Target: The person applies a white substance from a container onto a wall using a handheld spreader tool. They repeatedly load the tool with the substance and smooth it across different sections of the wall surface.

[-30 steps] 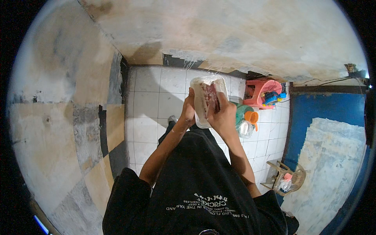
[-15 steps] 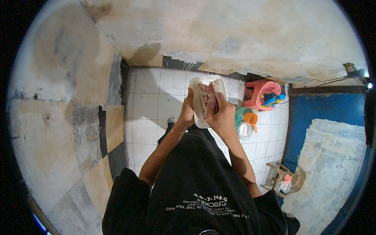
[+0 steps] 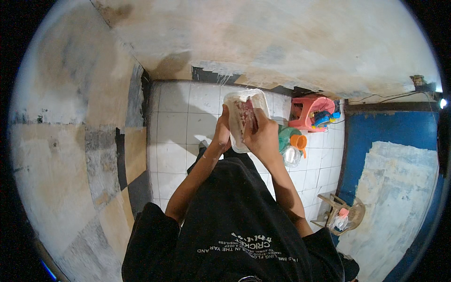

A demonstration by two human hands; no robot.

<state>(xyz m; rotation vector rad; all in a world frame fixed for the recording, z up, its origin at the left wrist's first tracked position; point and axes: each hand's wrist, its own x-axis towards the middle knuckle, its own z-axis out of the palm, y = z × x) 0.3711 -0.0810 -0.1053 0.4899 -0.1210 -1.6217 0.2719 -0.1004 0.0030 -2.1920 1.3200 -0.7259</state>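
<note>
Left hand [image 3: 222, 129] grips white rectangular tray [image 3: 236, 132] by its left side. Right hand [image 3: 261, 139] nearer, holding reddish, white-smeared oblong piece [image 3: 247, 113] inside, left of fingers, long axis roughly along tray's.

The left hand [image 3: 222, 128] is placed left of a white rectangular plastic tub [image 3: 236, 129], the right hand [image 3: 263, 137] over its right side. Further right, an orange plastic mug [image 3: 298, 141] is located before a pink plastic stool [image 3: 304, 113].
</note>
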